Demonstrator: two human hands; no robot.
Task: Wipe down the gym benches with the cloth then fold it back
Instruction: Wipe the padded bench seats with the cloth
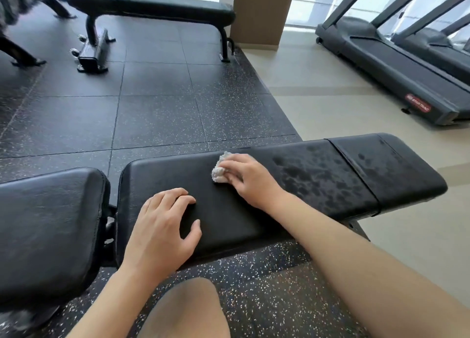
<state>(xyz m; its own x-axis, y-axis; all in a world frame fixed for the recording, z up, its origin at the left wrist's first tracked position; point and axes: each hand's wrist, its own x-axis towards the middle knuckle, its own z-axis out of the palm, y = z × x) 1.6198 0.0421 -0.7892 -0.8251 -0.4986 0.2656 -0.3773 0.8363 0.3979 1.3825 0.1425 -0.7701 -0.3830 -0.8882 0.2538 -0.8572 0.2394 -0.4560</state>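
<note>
right hand (pixel 248 178) gripped crumpled white cloth (pixel 219 169), pressed to black padded bench surface (pixel 330 175) mid-wipe; left hand (pixel 162 225) flat, fingers relaxed, likely bracing. wet blotches remained rightward.

A small white cloth (pixel 220 168), crumpled into a wad, lies on the near black padded bench (pixel 229 210), whose right part shows damp blotches.

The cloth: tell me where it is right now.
Head view, centre: the cloth sits bunched under the right hand on the near bench.
</note>
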